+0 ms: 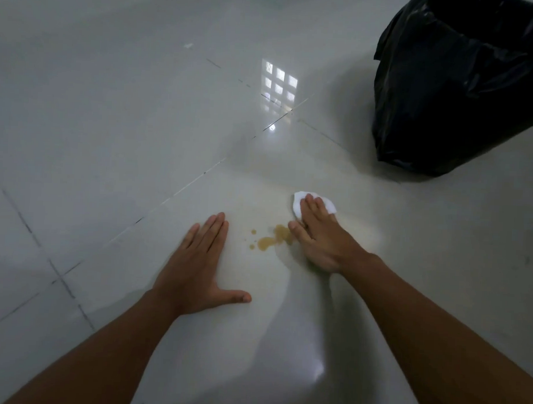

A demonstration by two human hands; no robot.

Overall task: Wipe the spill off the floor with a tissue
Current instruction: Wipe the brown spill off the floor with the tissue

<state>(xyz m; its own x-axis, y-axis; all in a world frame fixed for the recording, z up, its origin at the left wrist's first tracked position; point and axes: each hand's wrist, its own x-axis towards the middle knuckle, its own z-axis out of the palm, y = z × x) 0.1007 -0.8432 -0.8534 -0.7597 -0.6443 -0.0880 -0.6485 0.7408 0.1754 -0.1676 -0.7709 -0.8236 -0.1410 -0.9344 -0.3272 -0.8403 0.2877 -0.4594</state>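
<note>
A small yellowish-brown spill (pixel 273 240) with a few droplets to its left lies on the glossy white tiled floor (pixel 110 136). My right hand (pixel 318 237) presses a white tissue (pixel 298 203) flat onto the floor just right of and beyond the spill; the tissue shows past my fingertips, and my thumb touches the spill's right edge. My left hand (pixel 196 266) rests flat on the floor to the left of the spill, fingers together, thumb out, holding nothing.
A bin lined with a black plastic bag (pixel 456 87) stands on the floor at the far right. Dark grout lines cross the tiles on the left, and a bright window reflection sits beyond the spill.
</note>
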